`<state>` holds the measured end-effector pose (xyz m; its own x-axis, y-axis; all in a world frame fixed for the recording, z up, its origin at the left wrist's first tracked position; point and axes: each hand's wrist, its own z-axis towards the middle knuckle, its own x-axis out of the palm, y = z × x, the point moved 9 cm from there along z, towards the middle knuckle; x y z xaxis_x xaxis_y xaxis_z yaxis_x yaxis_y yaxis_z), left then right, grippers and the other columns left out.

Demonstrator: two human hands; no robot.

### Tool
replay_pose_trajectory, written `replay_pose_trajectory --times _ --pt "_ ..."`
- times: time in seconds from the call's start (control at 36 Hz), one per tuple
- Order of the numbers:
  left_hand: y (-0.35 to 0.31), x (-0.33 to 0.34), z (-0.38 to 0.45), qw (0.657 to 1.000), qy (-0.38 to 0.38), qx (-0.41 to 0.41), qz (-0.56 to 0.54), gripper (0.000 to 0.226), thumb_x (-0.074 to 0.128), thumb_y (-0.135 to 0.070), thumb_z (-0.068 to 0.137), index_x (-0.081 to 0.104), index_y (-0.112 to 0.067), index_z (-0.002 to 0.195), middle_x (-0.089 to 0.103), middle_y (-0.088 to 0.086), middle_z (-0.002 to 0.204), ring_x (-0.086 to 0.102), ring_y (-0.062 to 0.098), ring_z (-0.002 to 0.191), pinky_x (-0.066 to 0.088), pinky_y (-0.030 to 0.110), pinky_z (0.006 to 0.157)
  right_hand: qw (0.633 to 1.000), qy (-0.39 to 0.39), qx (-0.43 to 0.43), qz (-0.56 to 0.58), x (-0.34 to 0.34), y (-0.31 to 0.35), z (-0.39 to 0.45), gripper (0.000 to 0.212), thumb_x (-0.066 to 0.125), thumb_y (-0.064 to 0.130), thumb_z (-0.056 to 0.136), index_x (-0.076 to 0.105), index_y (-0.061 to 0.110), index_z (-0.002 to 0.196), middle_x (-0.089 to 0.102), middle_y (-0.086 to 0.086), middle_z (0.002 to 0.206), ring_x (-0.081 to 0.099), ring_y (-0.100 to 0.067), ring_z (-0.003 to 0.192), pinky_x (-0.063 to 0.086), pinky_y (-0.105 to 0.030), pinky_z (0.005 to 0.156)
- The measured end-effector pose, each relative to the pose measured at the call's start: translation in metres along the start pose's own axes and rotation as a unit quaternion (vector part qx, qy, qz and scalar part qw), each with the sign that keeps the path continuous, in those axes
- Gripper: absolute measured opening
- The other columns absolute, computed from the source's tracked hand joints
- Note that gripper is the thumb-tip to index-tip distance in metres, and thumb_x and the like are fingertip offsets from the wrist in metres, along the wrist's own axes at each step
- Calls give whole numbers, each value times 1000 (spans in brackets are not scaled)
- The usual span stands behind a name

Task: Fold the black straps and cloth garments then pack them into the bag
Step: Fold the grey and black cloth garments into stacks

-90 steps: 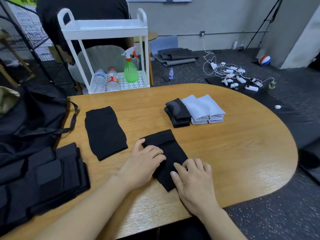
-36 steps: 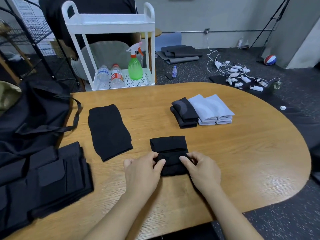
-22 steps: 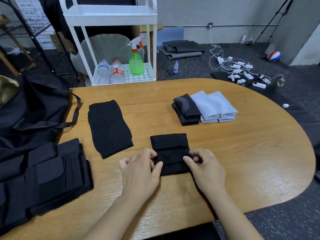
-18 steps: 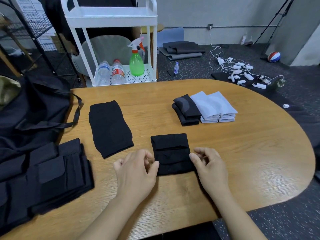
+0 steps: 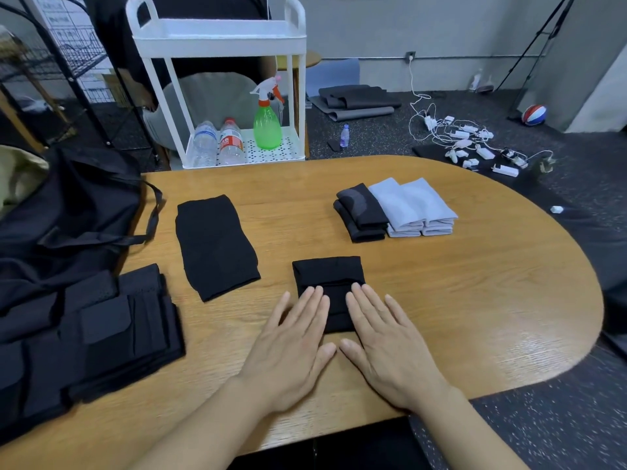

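1. Near the front edge of the surface [image 5: 441, 317], the folded black garment [image 5: 328, 286] lies flat in a compact rectangle. Half a second ago both hands sat curled just beside its side edges; now the left hand [image 5: 291, 340] and right hand [image 5: 383, 337] lie palm-down with fingers [image 5: 314, 305] straight and released, pressing its near half.
2. Judgement: the fold on this piece is finished and is being flattened; it is ready to join a stack or go into the bag.
3. Left of the folded black garment, an unfolded black garment [image 5: 215, 245] lies spread out, not yet folded.
4. Beyond the folded black garment, toward the far edge, a stack of folded black and grey cloths [image 5: 393, 212] stands complete.
5. Far left of the folded black garment, black straps [image 5: 84, 337] lie piled at the surface edge.
6. Behind the black straps, the black bag [image 5: 68, 212] slumps; its contents are not visible.
7. Beyond the surface, a white cart [image 5: 217, 35] holds two water bottles [image 5: 220, 144] and a green spray bottle [image 5: 268, 123] on its lower shelf.
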<state>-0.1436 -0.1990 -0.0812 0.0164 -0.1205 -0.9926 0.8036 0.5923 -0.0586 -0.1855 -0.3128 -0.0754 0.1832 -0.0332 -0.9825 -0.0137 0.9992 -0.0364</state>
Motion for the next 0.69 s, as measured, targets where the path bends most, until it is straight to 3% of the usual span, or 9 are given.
replay_pose_trajectory --times 0.19,0.28,0.31,0.39,0.53,0.69 --pt "17 -2 -11 999 3 -5 50 61 21 -49 106 37 -8 148 37 6 154 31 16 143 11 46 114 998 46 33 -6 5 -18 -8 67 17 52 104 40 5 146 39 -8 152 33 -21 142 23 -38 108" --pt "22 1 -11 999 31 -4 30 63 11 -52 105 20 -12 154 19 3 160 14 15 148 -3 45 116 997 74 38 -6 6 -21 -9 68 16 54 104 38 7 147 37 -7 153 31 -21 143 21 -35 109" --pt "24 -1 -9 999 22 -5 31 63 10 -52 104 19 -13 154 19 1 160 14 15 148 -4 46 116 996 80 39 0 5 -22 -9 71 10 57 103 32 8 150 30 -6 156 25 -20 145 17 -33 112" --pt "27 -19 -4 999 -36 -24 33 61 24 -53 101 47 -15 144 46 2 149 43 16 138 14 50 112 995 71 36 61 -1 -23 -11 87 -15 69 88 -1 15 154 -7 3 160 -10 -12 149 -4 -27 117" --pt "10 -45 9 990 -123 61 -10 48 72 -50 78 66 -26 119 63 -9 125 58 10 115 19 44 105 998 14 23 58 -28 -14 -2 63 32 49 97 40 10 146 42 -6 151 35 -22 142 23 -36 109" --pt "4 -43 27 989 -121 82 -12 13 71 -41 77 75 -30 83 65 -18 97 59 7 99 19 42 100 998 7 -58 30 -32 6 7 57 46 35 83 55 13 135 52 -8 142 41 -25 137 28 -41 110"
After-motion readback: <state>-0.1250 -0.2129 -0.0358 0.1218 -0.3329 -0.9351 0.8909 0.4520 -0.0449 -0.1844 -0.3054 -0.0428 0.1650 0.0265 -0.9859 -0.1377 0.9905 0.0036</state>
